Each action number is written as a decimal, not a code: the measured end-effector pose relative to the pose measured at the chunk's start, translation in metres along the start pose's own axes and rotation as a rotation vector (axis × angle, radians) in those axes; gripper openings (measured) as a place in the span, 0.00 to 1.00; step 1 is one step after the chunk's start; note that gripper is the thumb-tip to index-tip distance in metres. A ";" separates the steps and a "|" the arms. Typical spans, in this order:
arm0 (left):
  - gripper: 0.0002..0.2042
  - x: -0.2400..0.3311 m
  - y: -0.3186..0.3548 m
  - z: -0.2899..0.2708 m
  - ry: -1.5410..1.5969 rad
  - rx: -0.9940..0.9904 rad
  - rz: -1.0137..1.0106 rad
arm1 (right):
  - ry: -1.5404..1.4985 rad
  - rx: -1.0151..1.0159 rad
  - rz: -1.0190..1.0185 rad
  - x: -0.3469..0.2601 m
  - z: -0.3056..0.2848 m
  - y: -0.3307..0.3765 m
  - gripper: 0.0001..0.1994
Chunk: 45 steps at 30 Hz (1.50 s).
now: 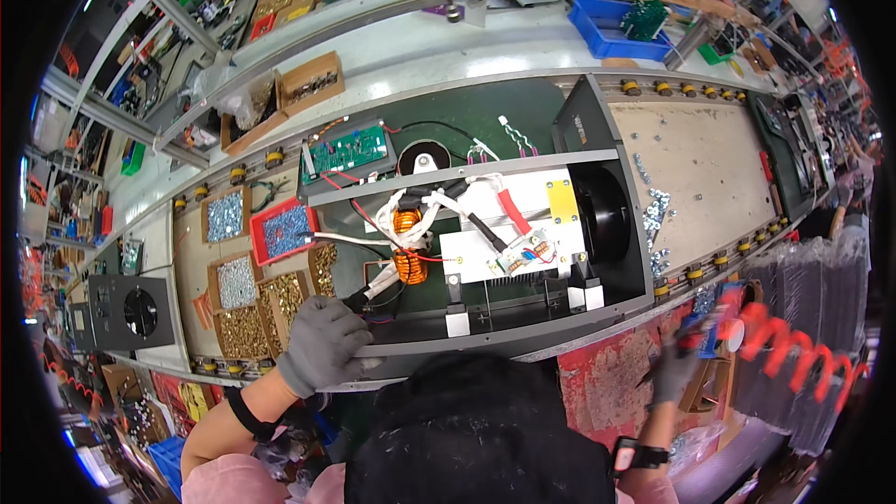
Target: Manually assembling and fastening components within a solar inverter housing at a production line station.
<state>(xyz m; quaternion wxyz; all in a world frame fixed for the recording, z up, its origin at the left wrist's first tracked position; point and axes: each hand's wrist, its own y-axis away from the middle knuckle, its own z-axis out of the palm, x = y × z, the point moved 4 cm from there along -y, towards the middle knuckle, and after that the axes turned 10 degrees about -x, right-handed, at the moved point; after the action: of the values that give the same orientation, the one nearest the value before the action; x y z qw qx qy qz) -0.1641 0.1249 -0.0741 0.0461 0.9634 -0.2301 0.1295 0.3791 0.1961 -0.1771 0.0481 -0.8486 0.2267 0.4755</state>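
Grey metal chassis (504, 334) lies open on the workbench line, long side toward the worker, directly in front of them. Left hand (327, 345), grey-gloved, is at the chassis's near left corner, fingers bent, beside the black-sleeved end of a white cable (383, 282) — whether it grips either, I cannot tell. Right hand (670, 373), also gloved, is off the chassis to the right, blurred, near the end of a red coiled hose (793, 343); finger closure cannot be read. Inside the chassis: orange toroidal coils (410, 266) left of a white plate (467, 243), black round fan housing (597, 210) at right. Left of the chassis — brass-coloured fasteners (245, 331) in cardboard trays.
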 end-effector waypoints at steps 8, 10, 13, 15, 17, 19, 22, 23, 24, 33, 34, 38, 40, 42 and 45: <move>0.14 0.000 -0.014 0.015 0.009 0.029 0.022 | 0.678 -0.017 0.437 0.119 0.038 0.106 0.33; 0.14 0.010 -0.026 0.018 0.064 0.049 0.019 | 0.773 -0.079 0.303 0.077 0.046 0.112 0.31; 0.16 0.045 -0.074 0.016 0.114 0.117 0.054 | 0.749 -0.151 -0.370 0.035 0.053 0.100 0.22; 0.20 0.063 -0.106 0.021 0.132 0.116 0.100 | 0.543 -0.255 -0.692 -0.056 0.065 0.105 0.18; 0.21 0.077 -0.133 0.012 0.241 0.268 0.243 | 0.490 -0.315 -0.898 -0.118 0.086 0.118 0.22; 0.24 0.077 -0.144 0.005 0.312 0.286 0.309 | 0.434 -0.400 -1.077 -0.177 0.115 0.127 0.24; 0.25 0.055 -0.147 0.013 0.969 0.302 0.148 | 0.336 -0.491 -1.215 -0.232 0.166 0.141 0.19; 0.25 0.051 -0.145 0.012 0.969 0.307 0.162 | 0.344 -0.479 -1.220 -0.228 0.177 0.140 0.19; 0.22 0.045 -0.145 0.012 0.921 0.338 0.071 | 0.463 -0.462 -1.270 -0.215 0.190 0.127 0.15; 0.11 -0.037 -0.020 0.073 1.034 0.482 -0.509 | 0.607 -0.284 -1.292 -0.193 0.174 0.070 0.06; 0.11 -0.039 -0.010 0.078 1.007 0.488 -0.566 | 0.625 -0.253 -1.282 -0.192 0.167 0.061 0.06; 0.10 -0.030 0.024 0.110 1.054 0.488 -0.703 | 0.665 -0.180 -1.245 -0.187 0.144 0.028 0.08; 0.14 -0.021 0.031 0.120 1.010 0.427 -0.672 | 0.680 -0.167 -1.218 -0.184 0.135 0.010 0.11; 0.13 -0.018 0.038 0.124 0.979 0.396 -0.676 | 0.705 -0.131 -1.205 -0.181 0.125 -0.008 0.09; 0.11 -0.017 0.044 0.121 0.925 0.395 -0.692 | 0.747 -0.086 -1.160 -0.169 0.105 -0.041 0.07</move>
<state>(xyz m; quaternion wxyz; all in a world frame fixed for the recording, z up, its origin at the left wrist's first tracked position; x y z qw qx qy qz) -0.1707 0.0754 -0.1936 0.0013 0.8164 0.1687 0.5523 0.2391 0.3216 -0.0994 0.1796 -0.9408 -0.2815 0.0573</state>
